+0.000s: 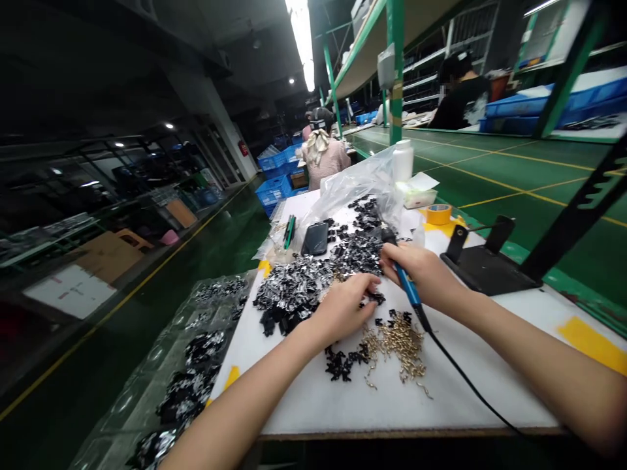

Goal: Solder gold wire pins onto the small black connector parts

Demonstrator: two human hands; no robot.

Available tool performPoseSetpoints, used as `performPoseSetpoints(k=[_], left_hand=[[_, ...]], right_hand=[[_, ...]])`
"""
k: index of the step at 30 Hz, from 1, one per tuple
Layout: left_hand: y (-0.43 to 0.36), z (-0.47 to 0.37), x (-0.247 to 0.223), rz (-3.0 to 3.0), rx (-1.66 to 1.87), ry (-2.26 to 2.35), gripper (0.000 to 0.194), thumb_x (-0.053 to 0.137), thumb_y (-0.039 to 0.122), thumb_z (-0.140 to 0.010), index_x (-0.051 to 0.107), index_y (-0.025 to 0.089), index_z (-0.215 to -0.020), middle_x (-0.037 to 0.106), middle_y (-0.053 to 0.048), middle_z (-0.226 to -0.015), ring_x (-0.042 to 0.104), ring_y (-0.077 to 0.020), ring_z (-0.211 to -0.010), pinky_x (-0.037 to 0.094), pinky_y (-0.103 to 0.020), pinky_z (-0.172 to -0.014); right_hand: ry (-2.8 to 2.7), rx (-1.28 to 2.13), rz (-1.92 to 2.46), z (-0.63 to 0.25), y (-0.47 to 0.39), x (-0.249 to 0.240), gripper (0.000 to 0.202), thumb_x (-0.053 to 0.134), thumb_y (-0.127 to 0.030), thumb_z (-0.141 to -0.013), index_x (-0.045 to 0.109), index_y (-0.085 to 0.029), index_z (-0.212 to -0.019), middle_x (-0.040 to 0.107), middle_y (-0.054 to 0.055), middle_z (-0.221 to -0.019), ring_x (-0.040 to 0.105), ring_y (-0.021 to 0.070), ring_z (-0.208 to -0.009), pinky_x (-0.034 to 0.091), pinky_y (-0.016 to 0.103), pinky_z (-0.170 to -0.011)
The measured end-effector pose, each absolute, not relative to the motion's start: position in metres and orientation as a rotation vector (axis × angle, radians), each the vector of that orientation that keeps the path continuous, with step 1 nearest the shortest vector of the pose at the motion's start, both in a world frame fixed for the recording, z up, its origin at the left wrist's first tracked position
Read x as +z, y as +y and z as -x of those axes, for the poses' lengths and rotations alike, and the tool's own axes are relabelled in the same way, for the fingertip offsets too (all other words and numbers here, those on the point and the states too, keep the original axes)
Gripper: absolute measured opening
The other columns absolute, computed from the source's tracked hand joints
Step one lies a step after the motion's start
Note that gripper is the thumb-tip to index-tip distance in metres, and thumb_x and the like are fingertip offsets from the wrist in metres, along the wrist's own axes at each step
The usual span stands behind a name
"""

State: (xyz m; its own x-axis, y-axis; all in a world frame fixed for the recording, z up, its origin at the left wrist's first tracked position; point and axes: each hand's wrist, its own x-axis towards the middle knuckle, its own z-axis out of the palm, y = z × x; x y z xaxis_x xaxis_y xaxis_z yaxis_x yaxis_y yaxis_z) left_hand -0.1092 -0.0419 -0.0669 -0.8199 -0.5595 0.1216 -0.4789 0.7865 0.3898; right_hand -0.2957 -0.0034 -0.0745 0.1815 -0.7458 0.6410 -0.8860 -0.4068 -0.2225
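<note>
R hand: R hand closed around the blue handle of a corded soldering iron, tip end pointing fwd, cord trailing toward worktop's near edge.
L hand: L hand low over the parts, fingers curled; can't tell if it's pinching one.
Hands' spacing: near each other, not joined.
Btwn/under hands: small blk parts.
Nearer the wearer: gold-coloured metal pcs, w/ blk clips just L of them.
Fwd/L of L hand: big heap of silver-and-blk parts.
Beyond heap: smartphone, clear plastic bag.
R side: yellow tape roll, blk metal stand, white bottle.
Base: white worktop.
Bkgd: seated person, pink top.
</note>
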Motion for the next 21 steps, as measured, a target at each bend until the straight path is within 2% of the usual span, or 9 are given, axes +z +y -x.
performPoseSetpoints(k=[3,7,13,16,21], left_hand=[[-0.038,0.103,-0.062,-0.824,-0.450,-2.785,0.030,0.042,0.033,-0.082,0.053,0.027,-0.109,0.058,0.001,-0.115,0.057,-0.0098,-0.099,0.047,-0.028,-0.086],[-0.045,0.078,-0.050,-1.122,-0.229,-2.735,0.031,0.033,0.036,-0.085,0.052,0.033,-0.110,0.057,0.007,-0.117,0.058,-0.0064,-0.098,0.048,-0.026,-0.087],[-0.073,0.049,-0.047,-1.401,0.017,-2.713,0.035,0.040,0.020,-0.078,0.053,0.023,-0.111,0.061,-0.006,-0.106,0.052,-0.0216,-0.102,0.048,-0.037,-0.081],[-0.078,0.047,-0.053,-1.408,0.079,-2.755,0.039,0.037,0.011,-0.075,0.054,0.021,-0.109,0.059,-0.008,-0.107,0.051,-0.0215,-0.102,0.047,-0.037,-0.081],[-0.082,0.047,-0.058,-1.295,0.069,-2.822,0.044,0.033,0.006,-0.074,0.054,0.018,-0.111,0.058,-0.010,-0.102,0.051,-0.0181,-0.097,0.044,-0.036,-0.085]], right_hand=[[-1.571,1.051,-2.263,0.297,-0.001,-0.074,0.010,0.046,-0.018,-0.085,0.041,-0.018,-0.076,0.049,0.003,-0.066,0.046,0.0159,-0.064,0.032,0.026,-0.058],[-1.576,1.031,-2.255,0.297,-0.001,-0.075,0.015,0.046,-0.026,-0.088,0.040,-0.018,-0.076,0.050,0.002,-0.065,0.047,0.0157,-0.063,0.032,0.026,-0.057],[-1.594,0.986,-2.260,0.291,-0.002,-0.079,0.028,0.041,-0.037,-0.093,0.039,-0.018,-0.072,0.046,0.001,-0.060,0.044,0.0143,-0.059,0.032,0.026,-0.056],[-1.586,0.944,-2.245,0.291,-0.005,-0.086,0.028,0.040,-0.036,-0.094,0.038,-0.018,-0.073,0.045,0.000,-0.060,0.045,0.0145,-0.060,0.031,0.027,-0.056],[-1.607,0.935,-2.223,0.297,-0.011,-0.090,0.028,0.039,-0.035,-0.094,0.039,-0.018,-0.073,0.045,0.002,-0.062,0.045,0.0145,-0.061,0.033,0.027,-0.056]])
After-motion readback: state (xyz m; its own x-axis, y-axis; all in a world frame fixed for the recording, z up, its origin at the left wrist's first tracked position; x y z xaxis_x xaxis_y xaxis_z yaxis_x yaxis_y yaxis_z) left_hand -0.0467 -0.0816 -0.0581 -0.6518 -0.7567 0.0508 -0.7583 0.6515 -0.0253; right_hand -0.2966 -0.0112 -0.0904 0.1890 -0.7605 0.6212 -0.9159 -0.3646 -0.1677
